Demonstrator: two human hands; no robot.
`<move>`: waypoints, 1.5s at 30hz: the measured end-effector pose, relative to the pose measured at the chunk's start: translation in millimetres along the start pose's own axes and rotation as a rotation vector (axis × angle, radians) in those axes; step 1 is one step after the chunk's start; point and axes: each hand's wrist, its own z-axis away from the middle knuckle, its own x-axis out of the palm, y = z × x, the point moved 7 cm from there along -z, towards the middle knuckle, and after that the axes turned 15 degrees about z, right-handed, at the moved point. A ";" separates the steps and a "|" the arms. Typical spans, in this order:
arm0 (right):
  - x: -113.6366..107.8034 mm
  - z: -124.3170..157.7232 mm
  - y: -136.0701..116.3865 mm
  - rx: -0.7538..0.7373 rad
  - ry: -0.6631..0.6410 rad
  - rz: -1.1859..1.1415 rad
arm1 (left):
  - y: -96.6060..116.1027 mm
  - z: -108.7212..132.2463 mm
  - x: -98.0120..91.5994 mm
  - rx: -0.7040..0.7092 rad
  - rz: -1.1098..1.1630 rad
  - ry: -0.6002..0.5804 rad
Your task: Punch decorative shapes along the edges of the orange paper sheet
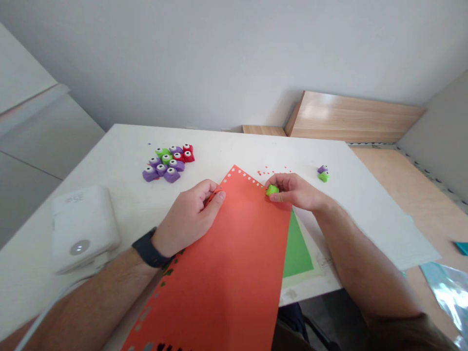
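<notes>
My left hand (195, 209), with a dark watch (149, 248) on the wrist, pinches the left edge of an orange-red sheet of paper (241, 243). Small shaped holes run along the sheet's two far edges and down its left side. In my right hand (292, 190) is a light green craft punch (271, 190), held against the sheet's far right edge. The fingers partly cover the punch. Tiny red paper cutouts (266, 170) lie on the table just beyond it. A green sheet (297, 248) shows from under the orange-red one.
Several purple, green and red craft punches (171, 168) are grouped at the far left of the white table (226, 146). A purple punch (322, 168) and a green punch (324, 177) lie far right. A white device (84, 224) with a cable stands at the left.
</notes>
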 end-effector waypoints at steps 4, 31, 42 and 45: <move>-0.4 0.6 -1.7 -0.017 0.020 0.012 | -0.9 -0.1 0.3 -0.006 0.007 0.000; -23.7 4.2 -4.0 -0.033 0.156 0.008 | -3.4 -1.7 0.6 -0.027 -0.003 0.008; -53.2 2.5 10.9 -0.048 0.430 0.067 | -5.1 -1.7 0.4 -0.038 -0.004 0.011; -73.7 5.9 20.7 -0.006 0.611 0.201 | -5.7 -2.0 0.4 -0.046 -0.004 0.009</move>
